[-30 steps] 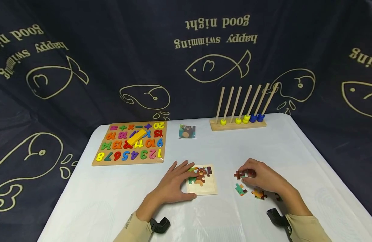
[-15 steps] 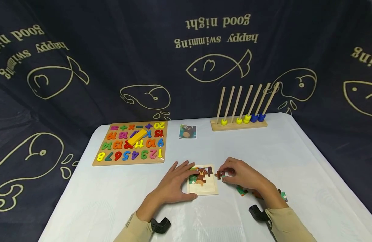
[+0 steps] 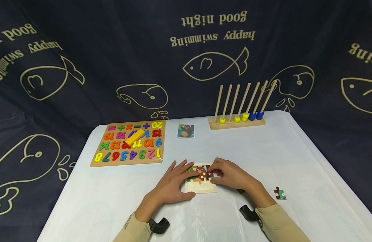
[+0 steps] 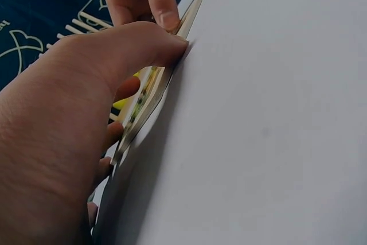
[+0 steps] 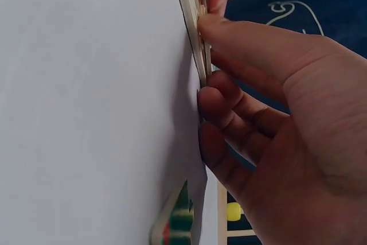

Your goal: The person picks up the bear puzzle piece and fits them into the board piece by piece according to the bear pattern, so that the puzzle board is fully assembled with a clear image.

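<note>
A small wooden jigsaw tray (image 3: 201,189) lies on the white table with bear picture pieces (image 3: 199,170) across its upper part. My left hand (image 3: 173,183) rests along the tray's left side, fingers spread, index fingertip on the bear pieces and thumb at the near edge. At the tray's right side, my right hand (image 3: 234,175) pinches a brown jigsaw piece (image 3: 208,175) between thumb and fingers, right against the laid pieces. The right wrist view shows the right thumb (image 5: 229,30) over the tray's rim. Part of the held piece is hidden by the fingers.
A loose jigsaw piece (image 3: 280,194) lies to the right; a green one (image 5: 179,216) is partly under my right hand. Behind stand a bear picture card (image 3: 186,131), a number board (image 3: 96,163) with a yellow block (image 3: 135,137) on it, and a peg abacus (image 3: 237,124).
My right hand has carried the brown jigsaw piece leftward from beside the loose pieces onto the tray's right side. The left hand has stayed on the tray. The head view has shifted slightly.
</note>
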Demonstrator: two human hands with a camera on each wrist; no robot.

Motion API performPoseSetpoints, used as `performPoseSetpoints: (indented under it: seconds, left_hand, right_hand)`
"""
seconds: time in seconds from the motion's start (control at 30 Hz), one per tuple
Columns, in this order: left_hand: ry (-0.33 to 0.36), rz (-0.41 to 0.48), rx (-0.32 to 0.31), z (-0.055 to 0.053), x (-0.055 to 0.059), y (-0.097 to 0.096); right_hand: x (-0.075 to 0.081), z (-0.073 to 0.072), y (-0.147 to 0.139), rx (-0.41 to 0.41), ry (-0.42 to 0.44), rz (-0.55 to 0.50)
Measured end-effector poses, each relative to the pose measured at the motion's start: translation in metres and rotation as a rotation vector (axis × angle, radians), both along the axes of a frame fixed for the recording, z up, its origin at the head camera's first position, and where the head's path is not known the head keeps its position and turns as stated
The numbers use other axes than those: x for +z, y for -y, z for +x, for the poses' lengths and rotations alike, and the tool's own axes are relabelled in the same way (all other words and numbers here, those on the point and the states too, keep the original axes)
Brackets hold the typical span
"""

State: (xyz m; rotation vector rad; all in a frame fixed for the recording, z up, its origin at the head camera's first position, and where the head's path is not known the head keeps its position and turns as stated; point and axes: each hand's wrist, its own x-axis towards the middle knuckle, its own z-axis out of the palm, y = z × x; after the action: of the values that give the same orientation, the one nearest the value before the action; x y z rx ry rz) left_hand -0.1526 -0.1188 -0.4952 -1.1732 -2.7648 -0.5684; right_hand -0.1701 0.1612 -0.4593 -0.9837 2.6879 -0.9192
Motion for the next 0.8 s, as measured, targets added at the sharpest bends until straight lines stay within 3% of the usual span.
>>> performPoseSetpoints:
  seconds: [0.13,0.37,0.8]
  left_hand:
    - [-0.003,-0.03,-0.005,0.0004,0.0013,-0.0007]
    - [-0.007,-0.062,-0.008,0.0009,-0.0001,-0.001]
    - [-0.017,-0.087,-0.009,0.0013,-0.0006,-0.0019]
  right_hand:
    - [0.0008,0.0003,-0.0005,-0.013,-0.001,-0.011]
    - [-0.0049,-0.0015,0.0008,-0.12,0.01,-0.035]
    - [-0.0079,-0.0012,0.0073,-0.202,0.038,-0.053]
